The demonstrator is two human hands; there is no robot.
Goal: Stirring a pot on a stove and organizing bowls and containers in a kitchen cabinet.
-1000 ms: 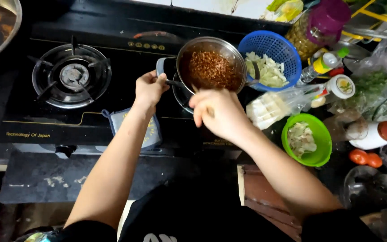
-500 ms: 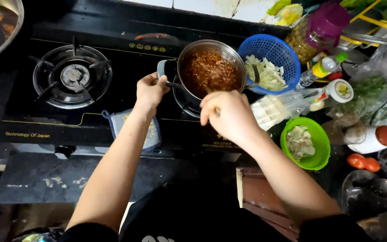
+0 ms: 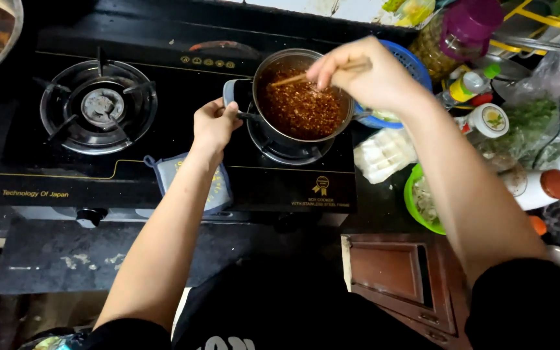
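Since the earlier frame, the right hand (image 3: 364,74) has been carried up over the pot (image 3: 301,97) on the stove's right burner. Its handle is gripped by the left hand (image 3: 214,123); chopsticks (image 3: 293,78) are pinched. Stirring is judged underway; steady bracing is needed next.

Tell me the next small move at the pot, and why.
Probably stir: sweep the chopsticks through the reddish-brown mix. The right hand holds them with tips dipping into the pot, and the left hand grips the pot handle, steadying it on the burner.
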